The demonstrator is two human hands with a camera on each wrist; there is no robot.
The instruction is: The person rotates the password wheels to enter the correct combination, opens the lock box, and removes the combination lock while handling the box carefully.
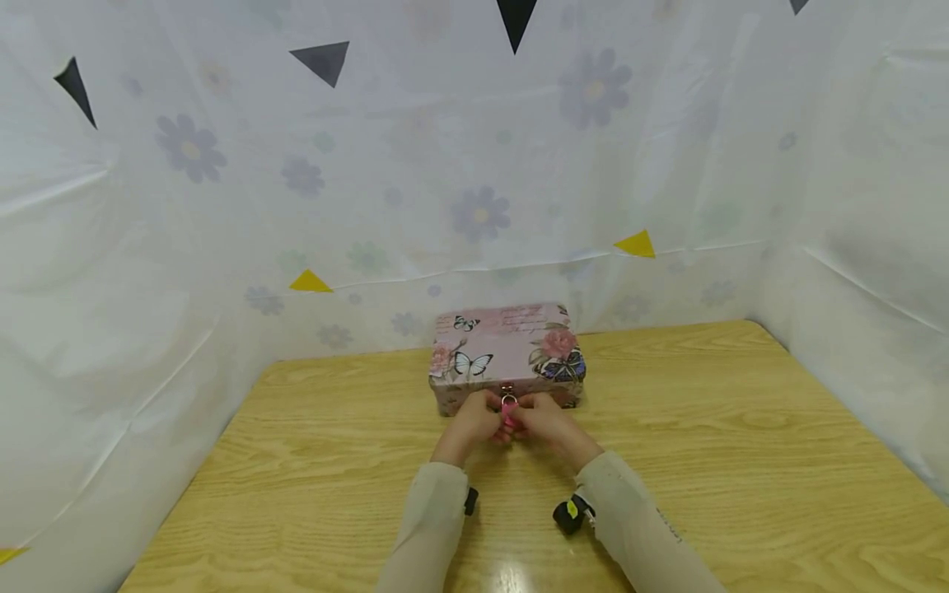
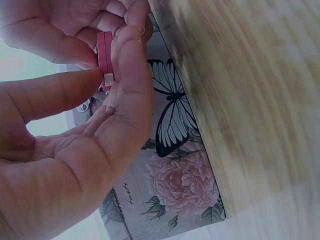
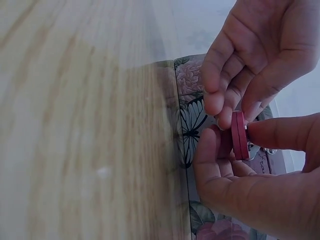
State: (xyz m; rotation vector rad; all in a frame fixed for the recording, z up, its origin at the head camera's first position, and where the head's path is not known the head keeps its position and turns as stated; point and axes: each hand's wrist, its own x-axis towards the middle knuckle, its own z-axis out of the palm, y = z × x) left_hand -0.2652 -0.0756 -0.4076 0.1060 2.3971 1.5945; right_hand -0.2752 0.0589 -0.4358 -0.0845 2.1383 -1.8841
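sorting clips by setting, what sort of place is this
Probably a makeshift, sheeted-off tabletop workspace: white flower-printed sheeting hangs behind and on both sides, flat black and yellow triangles are scattered over it, and a yellow wood-grain table stands within.

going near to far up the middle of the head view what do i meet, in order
Cream fabric sleeves → bright pink padlock with a silver metal shackle → pink rectangular box printed with butterflies and flowers → white floral-patterned sheet
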